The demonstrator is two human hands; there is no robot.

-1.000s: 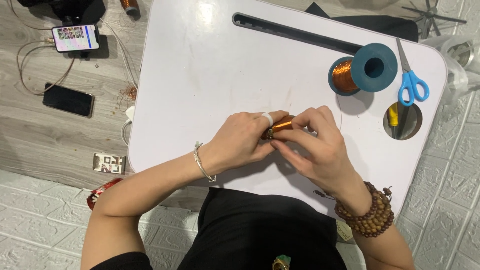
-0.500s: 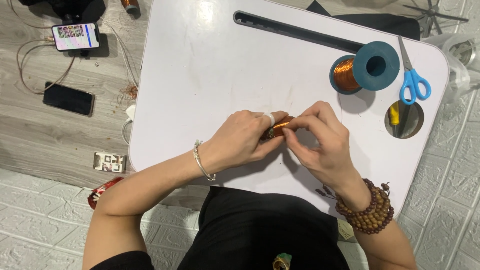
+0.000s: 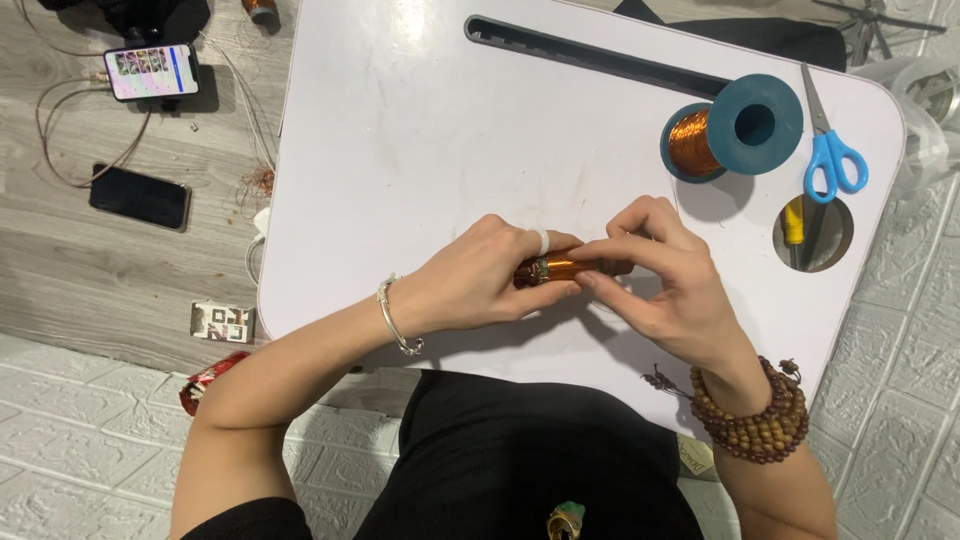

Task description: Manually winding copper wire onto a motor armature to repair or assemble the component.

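Observation:
Both my hands meet over the near middle of a white lap table [image 3: 420, 130]. My left hand [image 3: 480, 280], with a white ring and a silver bracelet, grips one end of a small rod wound with copper wire [image 3: 556, 268]. My right hand [image 3: 665, 275], with brown bead bracelets at the wrist, pinches the rod's other end between thumb and fingers. The rod lies level just above the tabletop. A thin wire can hardly be made out near my right fingers.
A blue spool of copper wire [image 3: 735, 130] lies on its side at the back right, blue-handled scissors [image 3: 830, 140] beside it. A round hole [image 3: 812, 232] holds a yellow tool. A dark slot [image 3: 600, 55] runs along the far edge. Two phones [image 3: 150, 72] lie on the floor at left.
My right fingers have shifted slightly along the wound rod; both hands stay in the same spot on the table.

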